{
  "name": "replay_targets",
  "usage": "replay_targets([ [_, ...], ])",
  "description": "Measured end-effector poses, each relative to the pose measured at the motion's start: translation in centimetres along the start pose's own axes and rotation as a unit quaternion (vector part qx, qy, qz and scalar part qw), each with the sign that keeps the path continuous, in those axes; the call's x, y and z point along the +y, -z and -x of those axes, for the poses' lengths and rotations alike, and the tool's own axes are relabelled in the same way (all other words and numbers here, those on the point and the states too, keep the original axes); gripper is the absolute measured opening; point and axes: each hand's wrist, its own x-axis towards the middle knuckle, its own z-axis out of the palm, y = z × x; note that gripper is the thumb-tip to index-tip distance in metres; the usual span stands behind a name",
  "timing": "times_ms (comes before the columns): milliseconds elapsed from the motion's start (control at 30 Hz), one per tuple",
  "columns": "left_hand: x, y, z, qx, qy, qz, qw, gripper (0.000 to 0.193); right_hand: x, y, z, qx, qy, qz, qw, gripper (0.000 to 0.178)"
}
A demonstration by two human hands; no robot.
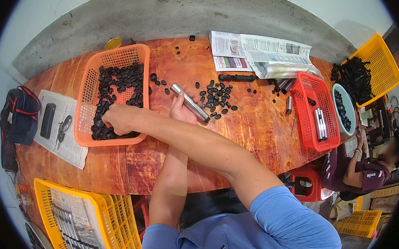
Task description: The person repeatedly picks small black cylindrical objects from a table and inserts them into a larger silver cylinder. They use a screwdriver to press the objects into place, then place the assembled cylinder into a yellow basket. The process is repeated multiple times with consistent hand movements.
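Note:
My left hand (180, 111) is closed around a shiny silver metal tube (189, 103), which slants across the palm. Crossing over the left forearm, my right arm reaches to an orange plastic basket (82, 121). There my right hand (123, 119) dips its curled fingers among many small black oval caps (121, 76). Its fingertips are partly hidden, so what they pinch does not show. To the right of the tube, a loose cluster of the same black caps (216, 95) lies on the reddish-brown wooden table (242, 140).
A red basket (307, 131) holds silver tubes; beside it stand a pale blue bowl (352, 118) of black parts and a tilted yellow basket (382, 65). Newspaper (273, 50) lies at the back. Keys (64, 127) lie at left, above a yellow crate (116, 223). Another person (360, 173) sits right.

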Motion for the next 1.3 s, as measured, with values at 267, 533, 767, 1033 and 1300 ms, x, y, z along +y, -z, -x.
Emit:
replay_targets([
  [267, 0.1, 0.8, -0.3, -0.018, 0.013, -0.003, 1.000, 0.029, -0.5, 3.9, 1.3, 0.189, 0.010, -0.070, 0.980, 0.010],
  [533, 0.6, -0.8, 0.8, 0.019, -0.007, -0.042, 0.999, 0.026, 1.7, 11.3, 11.7, 0.247, -0.064, -0.066, 0.965, 0.014],
  [767, 0.2, -0.2, 0.1, 0.003, -0.017, -0.040, 0.999, 0.029, 9.4, 9.9, 23.8, 0.235, -0.191, 0.086, 0.949, 0.013],
  [1033, 0.6, 0.1, 0.7, -0.021, 0.009, -0.068, 0.997, 0.036, 10.5, 4.7, 28.7, 0.330, -0.138, 0.082, 0.930, 0.026],
  [1300, 0.2, -1.0, 1.6, -0.094, 0.070, -0.043, 0.992, 0.042, 9.3, 1.4, 29.2, 0.331, -0.153, 0.230, 0.902, 0.062],
])
